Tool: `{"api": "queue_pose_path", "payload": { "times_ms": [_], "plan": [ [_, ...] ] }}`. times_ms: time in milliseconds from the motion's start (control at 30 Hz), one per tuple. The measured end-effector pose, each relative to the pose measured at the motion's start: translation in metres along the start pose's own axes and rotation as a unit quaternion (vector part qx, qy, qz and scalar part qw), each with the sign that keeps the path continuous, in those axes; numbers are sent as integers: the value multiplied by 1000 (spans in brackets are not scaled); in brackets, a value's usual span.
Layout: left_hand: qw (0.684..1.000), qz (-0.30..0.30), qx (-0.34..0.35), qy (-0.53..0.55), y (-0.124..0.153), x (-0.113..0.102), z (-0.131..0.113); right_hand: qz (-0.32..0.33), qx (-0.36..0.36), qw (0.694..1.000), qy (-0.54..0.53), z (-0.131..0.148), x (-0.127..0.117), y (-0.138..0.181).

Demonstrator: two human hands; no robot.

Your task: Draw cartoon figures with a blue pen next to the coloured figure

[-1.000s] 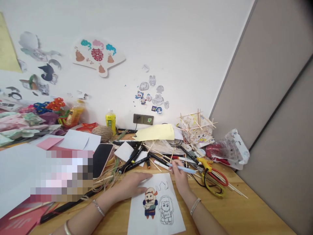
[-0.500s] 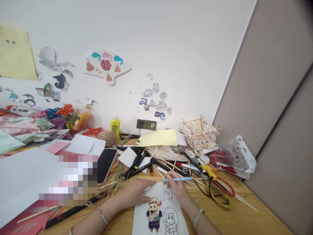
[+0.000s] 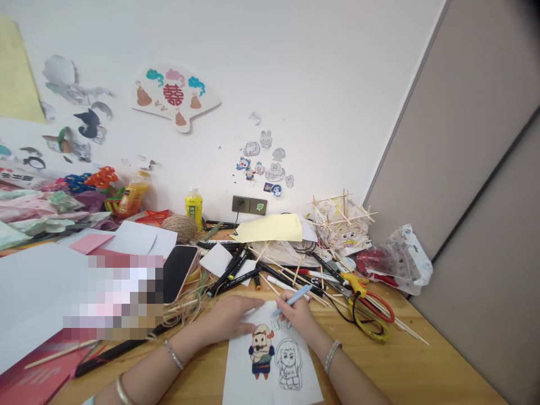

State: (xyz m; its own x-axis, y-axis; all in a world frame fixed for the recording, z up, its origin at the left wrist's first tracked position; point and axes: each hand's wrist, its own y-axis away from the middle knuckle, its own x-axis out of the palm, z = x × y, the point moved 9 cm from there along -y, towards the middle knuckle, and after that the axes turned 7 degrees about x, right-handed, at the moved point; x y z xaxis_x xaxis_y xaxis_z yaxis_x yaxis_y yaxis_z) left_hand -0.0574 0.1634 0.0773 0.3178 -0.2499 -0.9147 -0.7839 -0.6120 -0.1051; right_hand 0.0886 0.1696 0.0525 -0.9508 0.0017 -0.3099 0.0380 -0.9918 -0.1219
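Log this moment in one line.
left hand: on paper | right hand: gripping blue pen, tip near paper's top | drawn: coloured figure, outlined figure

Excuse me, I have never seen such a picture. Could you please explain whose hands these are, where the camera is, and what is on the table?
There is no machine: these are one person's bare hands, seen by a camera worn on that person's head, looking forward and down. The right hand holds a light-blue pen at a white sheet bearing a coloured cartoon figure and an outlined one. The left hand lies at the sheet's upper left. Around them on the cluttered wooden table are black markers, a smartphone and a ball of twine.
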Motion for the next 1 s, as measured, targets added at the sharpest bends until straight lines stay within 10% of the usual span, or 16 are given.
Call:
{"api": "queue_pose_path", "payload": {
  "times_ms": [1000],
  "plan": [
    [1000,6,6,-7,-1,5,4,-5,-9,1000,26,3,-1,2]
  ]
}}
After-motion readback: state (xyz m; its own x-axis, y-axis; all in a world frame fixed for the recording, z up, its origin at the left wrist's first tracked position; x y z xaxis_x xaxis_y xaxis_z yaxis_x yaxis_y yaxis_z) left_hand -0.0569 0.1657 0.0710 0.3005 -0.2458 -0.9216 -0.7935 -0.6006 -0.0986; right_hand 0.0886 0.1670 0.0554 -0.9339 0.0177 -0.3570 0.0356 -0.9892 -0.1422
